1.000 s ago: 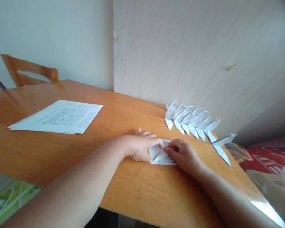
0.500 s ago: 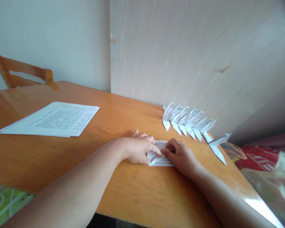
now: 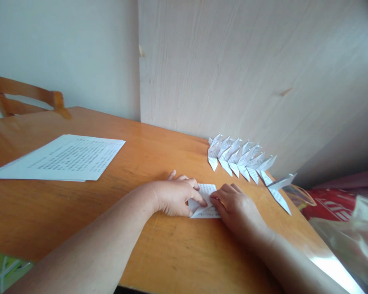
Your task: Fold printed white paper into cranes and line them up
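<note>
- Head camera: a person's two bare hands meet over a small printed paper [image 3: 206, 201] lying flat on the orange wooden bench [image 3: 141, 163], near its front edge.
- The left hand [image 3: 171, 197] rests palm down on the sheet's left side, its fingers [image 3: 198, 199] curled and pressing a raised, folded flap against the paper; nothing is lifted clear of the bench.
- The right hand [image 3: 237, 208] comes in from the other side, fingers bent, tips touching the sheet's right edge and pinning it down rather than gripping it.
- The paper lies directly between the two sets of fingertips, its long axis running roughly left to right across the view; both hands touch it, the left covering more of it.
- Beyond the right hand, a row of folded paper pieces [image 3: 242, 160] stands in an overlapping line along the pale wood-grain panel [image 3: 248, 73], well apart from the sheet in hand; one more folded piece [image 3: 280, 190] sits at the row's near end.
- A stack of printed sheets [image 3: 64, 157] lies far off to the left on the bench, with a wooden chair back [image 3: 24, 96] behind it.
- A red package under clear plastic [image 3: 340, 208] shows off the bench's right edge.
</note>
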Available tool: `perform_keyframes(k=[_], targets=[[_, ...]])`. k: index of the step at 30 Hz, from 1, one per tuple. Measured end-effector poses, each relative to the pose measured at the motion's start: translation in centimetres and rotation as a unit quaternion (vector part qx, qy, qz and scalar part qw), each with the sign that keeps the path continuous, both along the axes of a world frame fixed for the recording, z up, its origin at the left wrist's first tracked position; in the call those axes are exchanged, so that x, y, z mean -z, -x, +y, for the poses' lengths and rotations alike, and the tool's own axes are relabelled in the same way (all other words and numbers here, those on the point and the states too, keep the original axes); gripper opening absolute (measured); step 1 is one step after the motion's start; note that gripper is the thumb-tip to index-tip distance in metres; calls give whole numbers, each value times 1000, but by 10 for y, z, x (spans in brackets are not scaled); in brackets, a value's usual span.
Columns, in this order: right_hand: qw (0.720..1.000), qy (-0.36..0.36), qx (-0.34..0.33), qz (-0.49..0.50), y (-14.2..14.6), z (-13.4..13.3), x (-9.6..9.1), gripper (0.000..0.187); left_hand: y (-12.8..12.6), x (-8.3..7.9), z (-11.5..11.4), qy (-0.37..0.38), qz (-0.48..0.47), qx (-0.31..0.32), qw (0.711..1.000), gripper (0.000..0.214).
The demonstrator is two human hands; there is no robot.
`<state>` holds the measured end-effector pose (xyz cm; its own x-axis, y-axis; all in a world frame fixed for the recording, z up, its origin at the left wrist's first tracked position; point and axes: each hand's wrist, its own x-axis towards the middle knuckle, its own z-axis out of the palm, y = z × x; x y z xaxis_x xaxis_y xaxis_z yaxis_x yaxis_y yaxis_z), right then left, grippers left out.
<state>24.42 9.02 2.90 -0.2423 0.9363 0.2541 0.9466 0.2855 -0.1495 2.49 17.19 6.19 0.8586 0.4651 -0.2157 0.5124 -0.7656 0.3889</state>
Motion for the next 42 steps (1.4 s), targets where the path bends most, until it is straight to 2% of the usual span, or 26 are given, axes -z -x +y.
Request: perform_keyframes(k=[6, 13, 24, 29, 36, 42], targets=[[999, 12, -12, -45, 9, -6, -2, 25, 0, 0, 0, -3, 1, -1, 1000, 49], [993, 66, 0, -102, 20, -14, -6, 28, 0, 0, 0, 0, 1, 1, 1000, 50], [983, 55, -15, -172, 29, -19, -6, 30, -1, 4, 1, -6, -9, -2, 1000, 48], [986, 41, 8, -164, 33, -23, -10, 24, -1, 6, 2, -9, -20, 2, 1000, 48], [991, 43, 4, -125, 28, -24, -10, 27, -2, 2, 0, -1, -11, 0, 1000, 51], [989, 26, 11, -144, 25, -22, -7, 24, -2, -2, -2, -7, -11, -6, 1000, 49]])
